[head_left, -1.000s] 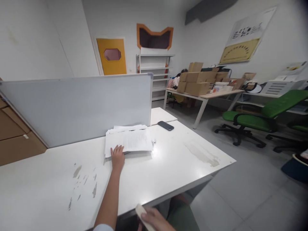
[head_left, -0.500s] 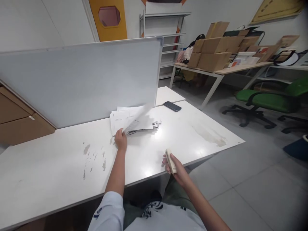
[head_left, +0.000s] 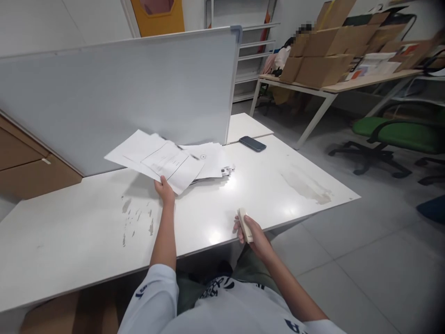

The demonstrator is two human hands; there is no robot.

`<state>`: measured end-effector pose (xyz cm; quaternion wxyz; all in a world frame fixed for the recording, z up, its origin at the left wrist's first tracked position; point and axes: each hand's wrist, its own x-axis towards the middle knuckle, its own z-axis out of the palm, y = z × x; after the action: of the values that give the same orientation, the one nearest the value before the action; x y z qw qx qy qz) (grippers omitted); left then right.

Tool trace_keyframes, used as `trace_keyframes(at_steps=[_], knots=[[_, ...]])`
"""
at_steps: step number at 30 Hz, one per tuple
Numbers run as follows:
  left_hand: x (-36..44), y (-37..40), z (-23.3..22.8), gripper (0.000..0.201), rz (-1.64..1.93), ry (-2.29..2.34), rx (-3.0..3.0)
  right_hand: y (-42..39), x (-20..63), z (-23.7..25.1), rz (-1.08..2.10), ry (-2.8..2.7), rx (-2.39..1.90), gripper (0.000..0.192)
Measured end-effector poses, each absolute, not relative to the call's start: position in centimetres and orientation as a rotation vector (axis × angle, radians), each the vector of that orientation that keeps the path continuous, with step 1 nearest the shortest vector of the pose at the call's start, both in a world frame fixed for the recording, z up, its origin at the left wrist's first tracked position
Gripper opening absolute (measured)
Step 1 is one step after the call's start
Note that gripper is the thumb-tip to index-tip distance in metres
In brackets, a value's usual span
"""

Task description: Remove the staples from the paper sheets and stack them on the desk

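My left hand (head_left: 164, 189) grips the near edge of a few printed paper sheets (head_left: 153, 158) and holds them lifted and fanned out above the white desk (head_left: 86, 222). Behind them a stack of papers (head_left: 212, 160) lies flat against the partition. My right hand (head_left: 251, 231) is closed around a small beige stapler (head_left: 244, 224), held upright at the desk's front edge.
A grey partition board (head_left: 121, 88) stands along the back of the desk. A dark phone (head_left: 252, 143) lies at the far right. Worn patches mark the desk top. To the right are green chairs (head_left: 399, 139) and a table with cardboard boxes (head_left: 323, 65).
My left hand has lifted a few sheets off the stack and swung them to the left. My right hand with the stapler rose from below the desk to its front edge.
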<state>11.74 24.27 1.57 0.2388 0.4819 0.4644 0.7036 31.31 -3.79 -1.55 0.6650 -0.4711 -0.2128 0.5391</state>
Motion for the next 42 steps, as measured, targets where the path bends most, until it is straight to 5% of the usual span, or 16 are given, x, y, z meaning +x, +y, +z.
trace_keyframes(at_steps=[10, 20, 28, 32, 37, 42], knots=[[14.4, 24.9, 11.1, 0.029, 1.762, 0.93, 1.402, -4.0, 31.0, -1.6, 1.195, -0.478, -1.031, 0.052], [22.5, 20.5, 4.1, 0.046, 1.27, 1.266, 0.987, -4.1, 30.9, -1.6, 1.139, -0.478, -1.008, 0.048], [23.9, 21.0, 4.8, 0.032, 0.69, 1.163, 1.473, -4.3, 30.9, -2.0, 1.152, -0.511, -0.99, 0.049], [23.8, 21.8, 5.9, 0.023, 0.721, 1.165, 1.794, -4.3, 30.8, -1.9, 1.128, -0.505, -0.999, 0.048], [24.3, 25.5, 7.2, 0.055, 0.366, 0.993, 2.703, -4.4, 31.1, -1.5, 1.14, -0.578, -1.015, 0.047], [23.1, 27.1, 7.5, 0.026, 0.187, 0.991, 2.828, -4.4, 31.3, -1.7, 1.147, -0.603, -1.026, 0.048]])
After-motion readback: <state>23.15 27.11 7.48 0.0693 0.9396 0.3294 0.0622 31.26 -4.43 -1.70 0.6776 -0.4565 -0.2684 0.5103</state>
